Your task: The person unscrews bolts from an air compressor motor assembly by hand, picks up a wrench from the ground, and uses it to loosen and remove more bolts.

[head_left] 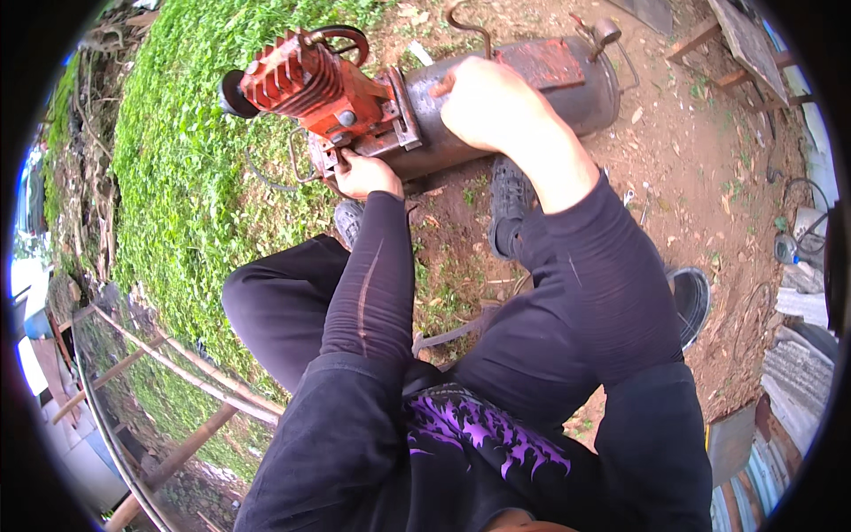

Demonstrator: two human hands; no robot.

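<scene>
An orange-red finned compressor pump (pixel 310 89) is mounted on the left end of a rusty, dark cylindrical air tank (pixel 567 97) lying on the ground. My left hand (pixel 363 175) is at the lower edge of the pump's metal mounting bracket (pixel 403 111), thumb and fingers closed together beside a bolt hole; what they pinch is too small to make out. Over the middle of the tank is my right hand (pixel 487 102), its fingers curled closed. Its palm side is hidden, so anything inside cannot be seen.
Green ground plants (pixel 177 151) grow to the left, bare brown soil (pixel 691 177) lies to the right. Small metal tools (pixel 629 197) rest on the soil near my right forearm. A dark round basin (pixel 690 306) sits by my right knee. Corrugated sheets (pixel 802 377) line the far right.
</scene>
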